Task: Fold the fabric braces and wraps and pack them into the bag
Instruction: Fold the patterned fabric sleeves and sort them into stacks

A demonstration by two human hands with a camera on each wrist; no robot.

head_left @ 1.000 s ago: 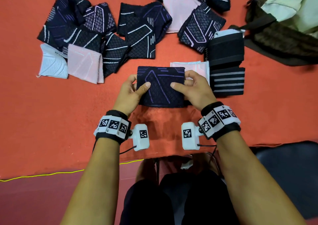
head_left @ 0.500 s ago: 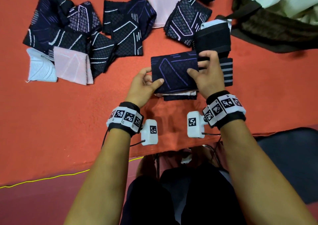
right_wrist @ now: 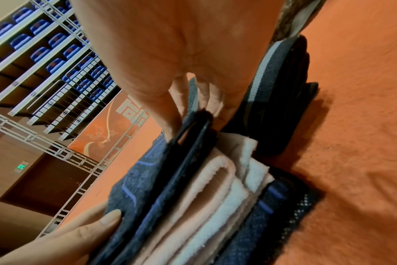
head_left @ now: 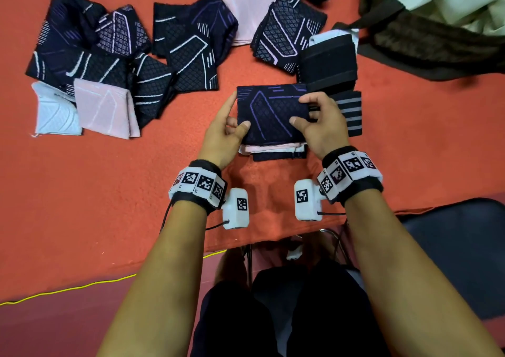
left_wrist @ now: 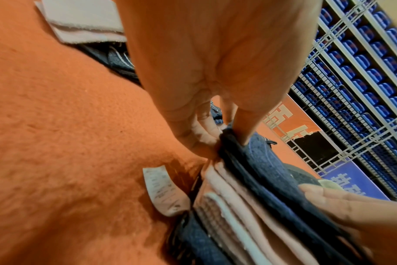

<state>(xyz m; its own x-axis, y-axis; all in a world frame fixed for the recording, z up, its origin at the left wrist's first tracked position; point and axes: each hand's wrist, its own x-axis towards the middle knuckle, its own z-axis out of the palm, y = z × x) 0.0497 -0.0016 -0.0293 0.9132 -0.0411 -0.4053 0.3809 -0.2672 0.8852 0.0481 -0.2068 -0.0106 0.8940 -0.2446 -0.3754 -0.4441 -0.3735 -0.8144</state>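
Note:
A folded navy brace with purple lines lies on top of a stack of folded pink, white and dark braces. My left hand pinches its left edge, thumb on top. My right hand pinches its right edge the same way. In the left wrist view my left hand grips the navy edge above the layered stack. The right wrist view shows my right hand holding the navy brace over the pink and white layers. The open bag lies at the far right.
Several unfolded navy, pink and white braces are spread over the far left and middle of the orange table cover. A black wrap and a striped wrap sit just right of the stack. A dark chair stands at the near right.
Both hands lifted the folded navy brace from the table, carried it right, and set it on the pink folded brace. The hands still hold its edges.

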